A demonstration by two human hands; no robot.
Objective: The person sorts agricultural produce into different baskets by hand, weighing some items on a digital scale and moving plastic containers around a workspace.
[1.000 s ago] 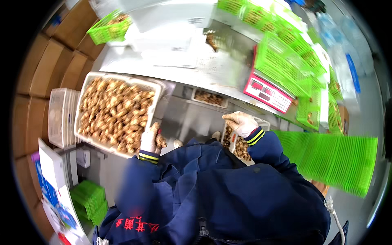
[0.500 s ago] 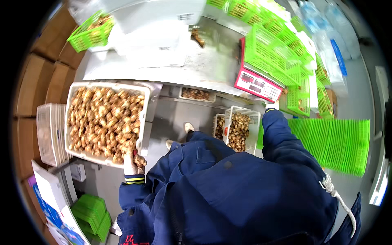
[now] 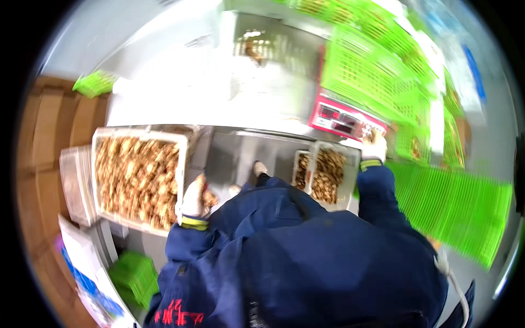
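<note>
In my gloved left hand (image 3: 193, 199) is a knobbly piece of ginger (image 3: 209, 198), held beside the right edge of a white crate (image 3: 182, 164) heaped with ginger roots (image 3: 136, 180). My gloved right hand (image 3: 374, 147) reaches to the button panel of a red-and-white scale (image 3: 350, 121) at the table's front edge, its fingers stretched onto the panel and holding nothing. An empty-looking green basket (image 3: 355, 68) rests on the scale. A few brown pieces (image 3: 252, 52) lie on the metal table. Motion blur softens the finer details.
White baskets of ginger (image 3: 328, 175) stand low in front of me. Nested green baskets (image 3: 448, 202) extend at right, and filled green ones (image 3: 377, 22) line the back right. Cardboard boxes (image 3: 49, 147) are stacked at left, with more green baskets (image 3: 131, 276) at lower left.
My left hand has drawn away from the heap to the crate's right side with the ginger piece. My right hand has come forward onto the scale's panel. The whole view has shifted.
</note>
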